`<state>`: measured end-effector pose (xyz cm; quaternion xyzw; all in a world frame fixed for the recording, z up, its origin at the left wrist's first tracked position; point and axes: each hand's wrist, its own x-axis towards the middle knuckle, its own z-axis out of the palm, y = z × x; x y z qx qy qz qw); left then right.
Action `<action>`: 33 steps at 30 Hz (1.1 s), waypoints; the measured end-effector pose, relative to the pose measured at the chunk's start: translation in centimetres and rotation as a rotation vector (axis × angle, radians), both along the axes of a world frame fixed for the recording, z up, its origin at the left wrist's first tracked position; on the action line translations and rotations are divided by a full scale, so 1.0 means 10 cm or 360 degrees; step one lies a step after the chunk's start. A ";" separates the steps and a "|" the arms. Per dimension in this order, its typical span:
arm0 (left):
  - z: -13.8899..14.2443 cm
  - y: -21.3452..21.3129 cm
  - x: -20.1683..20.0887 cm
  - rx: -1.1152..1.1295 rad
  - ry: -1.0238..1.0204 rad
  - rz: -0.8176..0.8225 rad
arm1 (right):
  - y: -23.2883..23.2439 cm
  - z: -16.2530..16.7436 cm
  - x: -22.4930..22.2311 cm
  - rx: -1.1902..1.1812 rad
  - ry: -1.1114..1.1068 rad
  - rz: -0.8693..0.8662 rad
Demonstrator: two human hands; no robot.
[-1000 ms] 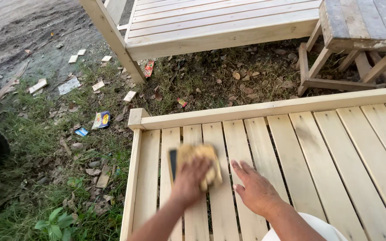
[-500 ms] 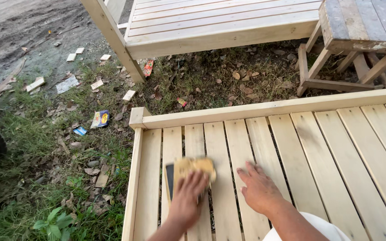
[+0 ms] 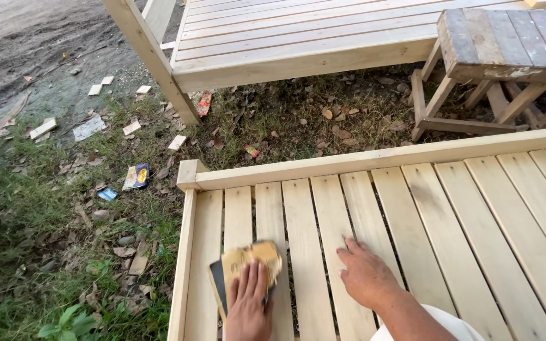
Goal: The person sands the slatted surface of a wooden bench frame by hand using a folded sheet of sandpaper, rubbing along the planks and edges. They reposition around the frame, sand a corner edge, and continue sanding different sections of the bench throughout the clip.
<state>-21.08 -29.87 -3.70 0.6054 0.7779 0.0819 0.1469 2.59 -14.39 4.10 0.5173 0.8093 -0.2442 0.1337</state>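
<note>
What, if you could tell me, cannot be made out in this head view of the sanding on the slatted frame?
- Sanding block: underside hidden by the yellow paper and the left hand.
- Slatted frame: cut off by the right and bottom edges.
- Litter on the grass: too small to identify.
- Right hand: its palm hidden, flat on slats.

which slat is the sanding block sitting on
The sanding block, under the left hand, lies mainly on the second and third slats from the frame's left edge; the right hand rests further right.
</note>
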 end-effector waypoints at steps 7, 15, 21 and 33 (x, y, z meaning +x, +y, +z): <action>0.39 1.34 -0.47 -0.0040 0.0179 0.0297 | -0.01 0.11 0.00 -0.0105 -0.0104 0.0004; 0.18 -0.03 -0.20 -0.0008 0.0219 0.0052 | -0.02 0.13 -0.03 -0.0025 -0.0017 -0.0002; 0.02 0.54 -0.60 0.0306 0.0369 0.0128 | 0.00 0.06 -0.04 -0.0003 -0.0075 -0.0005; -0.25 -0.15 -0.05 0.0912 0.0757 -0.0654 | 0.06 0.08 -0.04 -0.0049 -0.0089 -0.0123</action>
